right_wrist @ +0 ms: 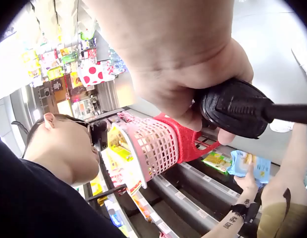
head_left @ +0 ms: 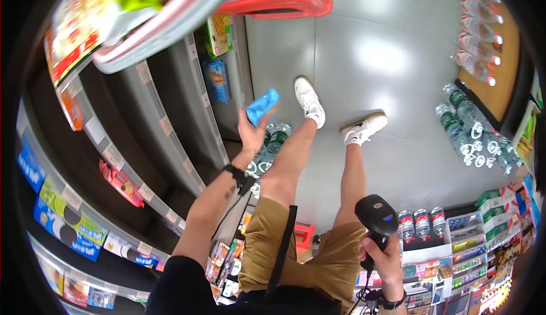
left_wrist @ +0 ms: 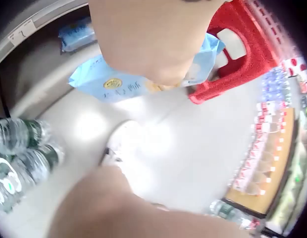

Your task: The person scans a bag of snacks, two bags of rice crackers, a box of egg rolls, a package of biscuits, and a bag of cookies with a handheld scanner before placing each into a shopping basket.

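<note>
My left hand (head_left: pixel 250 136) grips a light blue snack packet (head_left: pixel 263 107) beside the low shelves, over the floor near my feet. In the left wrist view the fingers of that hand (left_wrist: pixel 148 44) wrap over the middle of the packet (left_wrist: pixel 111 85), whose crimped ends stick out on both sides. A similar blue packet (head_left: pixel 216 82) lies on the lowest shelf. By my right thigh, my right hand (head_left: pixel 385 261) grips the handle of a black barcode scanner (head_left: pixel 376 215), its head pointing up and forward. From the right wrist view, the scanner's handle base (right_wrist: pixel 235 106) and cable show.
Shelving (head_left: pixel 159 121) runs along the left, holding a few packs. A pink basket (right_wrist: pixel 151 144) of goods sits on a red stool (right_wrist: pixel 181 136). Water bottles (head_left: pixel 277 137) stand beside my left leg, and more bottles (head_left: pixel 463 110) stand at right. A stocked display (head_left: pixel 466 247) is at lower right.
</note>
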The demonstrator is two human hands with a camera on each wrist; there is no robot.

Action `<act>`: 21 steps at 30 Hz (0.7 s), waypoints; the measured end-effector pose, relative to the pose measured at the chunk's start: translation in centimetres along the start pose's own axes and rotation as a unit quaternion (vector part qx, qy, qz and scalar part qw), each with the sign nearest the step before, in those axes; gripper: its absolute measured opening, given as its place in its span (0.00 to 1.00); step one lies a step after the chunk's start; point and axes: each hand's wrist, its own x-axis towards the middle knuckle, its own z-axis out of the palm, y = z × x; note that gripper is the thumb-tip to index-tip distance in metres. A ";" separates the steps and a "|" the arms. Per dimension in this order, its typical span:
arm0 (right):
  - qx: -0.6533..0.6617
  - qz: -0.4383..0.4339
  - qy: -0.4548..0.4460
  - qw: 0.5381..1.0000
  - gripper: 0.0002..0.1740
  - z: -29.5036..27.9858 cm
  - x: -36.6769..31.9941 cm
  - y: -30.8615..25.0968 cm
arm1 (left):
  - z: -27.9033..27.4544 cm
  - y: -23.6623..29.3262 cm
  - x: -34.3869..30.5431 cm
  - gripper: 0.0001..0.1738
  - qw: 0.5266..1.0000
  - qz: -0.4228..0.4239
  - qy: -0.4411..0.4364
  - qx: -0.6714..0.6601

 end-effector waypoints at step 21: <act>-0.441 -0.330 -0.074 0.831 0.25 0.6 -20.0 -13.4 | -15.4 23.9 -21.6 0.21 0.694 0.653 0.276 0.128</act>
